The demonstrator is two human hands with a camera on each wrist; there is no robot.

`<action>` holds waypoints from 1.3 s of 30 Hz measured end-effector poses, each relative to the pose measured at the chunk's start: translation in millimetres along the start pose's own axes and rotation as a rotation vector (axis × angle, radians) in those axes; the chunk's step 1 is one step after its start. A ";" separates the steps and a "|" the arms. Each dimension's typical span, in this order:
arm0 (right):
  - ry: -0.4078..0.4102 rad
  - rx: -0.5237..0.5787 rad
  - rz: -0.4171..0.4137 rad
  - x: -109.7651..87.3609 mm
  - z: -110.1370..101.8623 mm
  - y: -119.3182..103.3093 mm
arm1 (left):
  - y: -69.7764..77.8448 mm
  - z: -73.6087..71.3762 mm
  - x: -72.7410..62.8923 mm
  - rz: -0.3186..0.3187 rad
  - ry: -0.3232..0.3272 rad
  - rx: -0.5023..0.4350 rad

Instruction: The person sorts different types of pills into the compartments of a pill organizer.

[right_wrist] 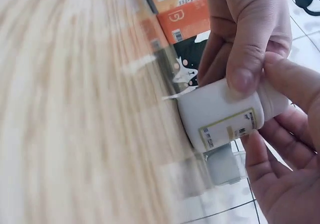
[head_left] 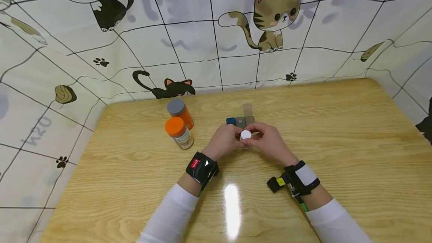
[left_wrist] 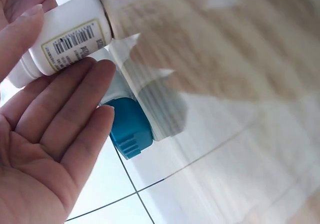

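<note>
A small white pill bottle (right_wrist: 220, 114) with a printed label stands between both hands, its base at the tabletop. My left hand (head_left: 223, 141) holds its body, with the thumb (right_wrist: 243, 80) pressed on the side. Around the bottle's white cap (head_left: 246, 134) curl the thumb and fingers of my right hand (head_left: 268, 140). Just beyond the hands is a pill organizer (head_left: 240, 122) with blue and grey compartments; one clear lid (head_left: 248, 108) stands raised. Its teal end (left_wrist: 131, 126) shows near my left fingertips in the left wrist view.
To the left stand an orange bottle (head_left: 186, 118) with a grey lid and a clear bottle (head_left: 185, 139) with an orange lid, close together. The wooden table (head_left: 337, 134) meets a cat-printed cloth (head_left: 202, 40) at the back and sides.
</note>
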State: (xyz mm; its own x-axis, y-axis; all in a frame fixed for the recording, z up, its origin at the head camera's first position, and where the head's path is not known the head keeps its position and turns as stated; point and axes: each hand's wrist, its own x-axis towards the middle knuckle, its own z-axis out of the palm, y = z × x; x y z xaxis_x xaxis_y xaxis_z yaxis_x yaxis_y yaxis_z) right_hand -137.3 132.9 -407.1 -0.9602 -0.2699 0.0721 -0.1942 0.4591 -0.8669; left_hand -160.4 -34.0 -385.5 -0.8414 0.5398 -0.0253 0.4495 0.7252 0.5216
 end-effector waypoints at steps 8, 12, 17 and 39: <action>0.023 -0.023 -0.025 1.8 -2.0 0.3 | 1.2 -2.1 1.8 0.027 -0.006 0.020; 0.007 -0.052 -0.087 3.9 -5.3 -1.3 | 0.8 -2.5 3.9 0.044 -0.003 0.029; -0.030 -0.068 -0.149 5.3 -9.8 -2.7 | -1.6 -2.3 7.1 0.043 -0.015 0.019; -0.037 -0.198 -0.119 6.6 -12.1 -13.4 | 0.3 0.6 7.5 0.030 -0.042 0.034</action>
State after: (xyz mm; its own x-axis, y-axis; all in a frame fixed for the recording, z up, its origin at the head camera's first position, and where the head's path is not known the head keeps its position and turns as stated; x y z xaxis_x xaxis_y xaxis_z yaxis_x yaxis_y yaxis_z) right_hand -143.5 135.2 -389.0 -0.9209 -0.3613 0.1465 -0.3445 0.5781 -0.7397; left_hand -166.4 -29.4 -386.1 -0.8145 0.5784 -0.0457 0.4852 0.7221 0.4932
